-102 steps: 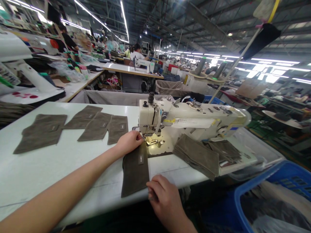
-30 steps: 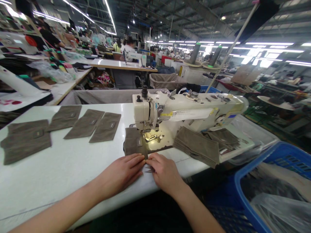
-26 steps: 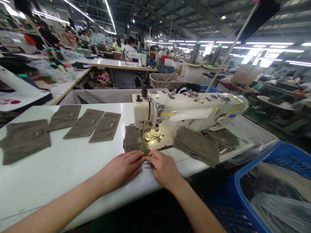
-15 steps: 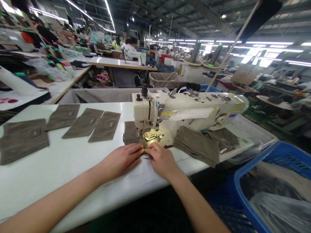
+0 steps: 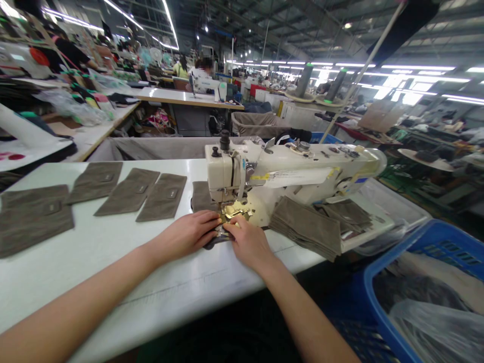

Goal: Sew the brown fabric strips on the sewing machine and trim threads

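A brown-grey fabric piece (image 5: 201,195) lies under the needle end of a cream sewing machine (image 5: 291,166), its near part largely covered by my hands. My left hand (image 5: 192,231) presses its fingertips on the cloth just before the presser foot. Close beside it, my right hand (image 5: 247,239) pinches the cloth edge with thumb and forefinger. A dark edge of the fabric shows below the fingertips. Flat brown-grey pieces with small labels, among them one piece (image 5: 162,197), lie to the left. A stack of similar pieces (image 5: 306,227) rests right of the needle area.
The white table (image 5: 151,272) bears the machine. A blue basket (image 5: 381,267) with plastic bags stands at the lower right. A grey cloth-lined bin (image 5: 159,147) is behind the table. A person (image 5: 181,68) is at the far tables, among other machines.
Both hands have moved slightly away from me, toward the needle. The fabric under the machine has shifted the same way, and its near edge now shows below my fingers.
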`<state>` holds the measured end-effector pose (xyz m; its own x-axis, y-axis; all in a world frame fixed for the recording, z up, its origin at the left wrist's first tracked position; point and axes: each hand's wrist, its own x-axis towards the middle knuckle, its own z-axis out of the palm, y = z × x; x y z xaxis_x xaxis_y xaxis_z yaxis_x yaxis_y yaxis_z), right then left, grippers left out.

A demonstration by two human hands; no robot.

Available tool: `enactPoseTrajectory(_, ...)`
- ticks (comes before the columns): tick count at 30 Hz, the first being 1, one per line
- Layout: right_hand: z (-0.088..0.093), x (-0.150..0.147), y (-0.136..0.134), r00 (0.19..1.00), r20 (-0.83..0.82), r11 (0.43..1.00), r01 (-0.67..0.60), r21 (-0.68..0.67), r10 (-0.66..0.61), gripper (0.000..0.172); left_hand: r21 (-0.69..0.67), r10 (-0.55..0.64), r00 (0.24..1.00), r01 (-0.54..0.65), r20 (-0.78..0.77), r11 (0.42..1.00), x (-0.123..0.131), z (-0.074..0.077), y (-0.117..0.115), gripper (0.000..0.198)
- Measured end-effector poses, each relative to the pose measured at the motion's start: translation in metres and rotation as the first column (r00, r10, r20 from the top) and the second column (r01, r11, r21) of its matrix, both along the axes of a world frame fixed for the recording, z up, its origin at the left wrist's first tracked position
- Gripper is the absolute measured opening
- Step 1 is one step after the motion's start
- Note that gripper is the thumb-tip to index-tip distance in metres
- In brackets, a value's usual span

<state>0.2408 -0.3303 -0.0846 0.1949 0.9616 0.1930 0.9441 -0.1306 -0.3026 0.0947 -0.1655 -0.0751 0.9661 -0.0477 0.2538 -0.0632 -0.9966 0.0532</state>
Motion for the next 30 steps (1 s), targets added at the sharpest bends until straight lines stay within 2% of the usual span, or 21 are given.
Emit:
enactPoseTrajectory(14, -0.003, 0.001, -0.004, 1.000, 0.006, 0.999, 0.014, 0.037, -0.015, 0.036, -0.036, 0.002, 1.000, -0.002, -0.005, 0.999, 0.015, -0.002, 0.027, 0.036)
enactPoseTrajectory(20, -0.003, 0.005, -0.018, 0.998, -0.025, 0.989, 0.069, 0.135, -0.066, 0.039, -0.055, 0.010, 1.000, -0.009, 0.013, 0.998, 0.016, -0.002, 0.026, 0.036)
enactPoseTrajectory(23, -0.002, 0.014, -0.032, 0.984, -0.036, 0.953, 0.178, 0.246, -0.174, 0.037, -0.083, 0.001, 0.999, 0.002, 0.035, 0.997, 0.015, -0.001, 0.026, 0.036)
enactPoseTrajectory(26, 0.004, 0.029, -0.049, 0.915, -0.036, 0.862, 0.391, 0.324, -0.402, 0.030, -0.083, 0.011, 0.999, -0.008, 0.041, 0.996, 0.014, -0.003, 0.026, 0.038)
enactPoseTrajectory(28, 0.009, 0.042, -0.060, 0.835, -0.008, 0.793, 0.526, 0.306, -0.551, 0.029, -0.089, 0.032, 0.999, -0.028, 0.044, 0.996, 0.014, -0.005, 0.026, 0.038)
enactPoseTrajectory(30, 0.013, 0.053, -0.069, 0.781, 0.017, 0.759, 0.602, 0.249, -0.625, 0.031, -0.104, 0.056, 0.997, -0.051, 0.051, 0.993, 0.014, -0.007, 0.024, 0.039)
